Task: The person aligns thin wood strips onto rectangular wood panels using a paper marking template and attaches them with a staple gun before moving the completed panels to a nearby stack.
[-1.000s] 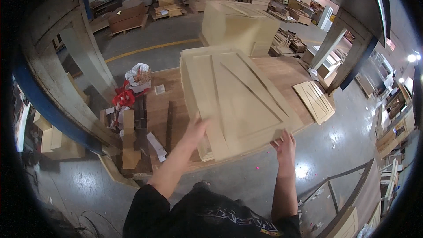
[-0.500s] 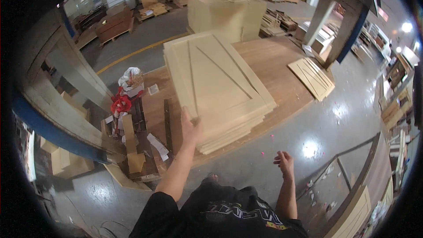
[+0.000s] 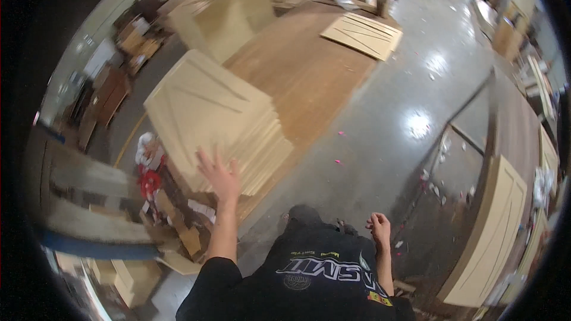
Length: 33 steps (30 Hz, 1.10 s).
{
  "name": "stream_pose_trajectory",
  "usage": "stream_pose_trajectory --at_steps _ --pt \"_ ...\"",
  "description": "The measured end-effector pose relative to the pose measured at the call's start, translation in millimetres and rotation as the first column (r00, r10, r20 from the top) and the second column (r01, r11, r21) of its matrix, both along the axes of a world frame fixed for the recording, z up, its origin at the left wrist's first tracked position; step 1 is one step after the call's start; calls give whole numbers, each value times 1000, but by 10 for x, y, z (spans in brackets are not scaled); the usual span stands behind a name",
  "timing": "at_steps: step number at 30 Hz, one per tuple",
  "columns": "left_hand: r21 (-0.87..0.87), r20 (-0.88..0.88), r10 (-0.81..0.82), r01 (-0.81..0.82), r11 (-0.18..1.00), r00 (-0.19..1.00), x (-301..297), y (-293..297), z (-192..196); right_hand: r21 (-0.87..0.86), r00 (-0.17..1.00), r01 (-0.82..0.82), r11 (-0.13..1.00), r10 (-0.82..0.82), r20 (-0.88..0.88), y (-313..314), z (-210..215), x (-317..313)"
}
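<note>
My left hand (image 3: 220,177) is open with spread fingers, at the near edge of a tall stack of cream wooden panels (image 3: 202,104). Thin dark grooves run in slanting lines across the top panel. Whether the fingertips touch that panel or hover just over it, I cannot tell. My right hand (image 3: 379,227) hangs low at my right side over the floor. Its fingers are loosely curled, a little apart, and nothing shows in them.
The stack stands on a wide brown board platform (image 3: 303,44). Similar grooved panels (image 3: 364,35) lie at its far end. Behind rises a large cream block (image 3: 223,21). Red and white scraps (image 3: 150,184) lie at left. Another grooved panel (image 3: 488,235) leans at right beside a metal frame (image 3: 467,138).
My view has swung to the right, so the stack sits further left. My left hand has spread its fingers at the stack's near edge. The right hand stays low.
</note>
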<state>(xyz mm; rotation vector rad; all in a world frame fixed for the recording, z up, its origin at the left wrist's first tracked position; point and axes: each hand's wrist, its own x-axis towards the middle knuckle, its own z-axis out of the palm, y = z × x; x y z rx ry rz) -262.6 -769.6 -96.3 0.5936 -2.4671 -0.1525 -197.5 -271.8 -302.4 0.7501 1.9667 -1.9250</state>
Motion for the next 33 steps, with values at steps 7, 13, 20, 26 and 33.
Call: stream_pose_trajectory --at_steps 7,13,20,26,33 --pt "575 61 -893 716 397 446 -833 3156 -435 -35 878 438 898 -436 -200 952 489 -44" --pt "489 72 -942 835 -253 -328 -932 5390 -370 85 487 852 516 -724 -487 1930 1203 506" --pt "404 -21 -742 673 -619 -670 -1163 7405 -440 336 -29 891 -306 -775 -631 2852 1514 1689" --pt "316 0 -588 557 -768 -809 -1069 8928 -396 750 -136 367 -551 -829 -542 3090 1284 3092" --pt "327 125 -453 468 -821 -883 -847 9643 -615 779 -395 331 -533 -828 -398 3220 904 3617"
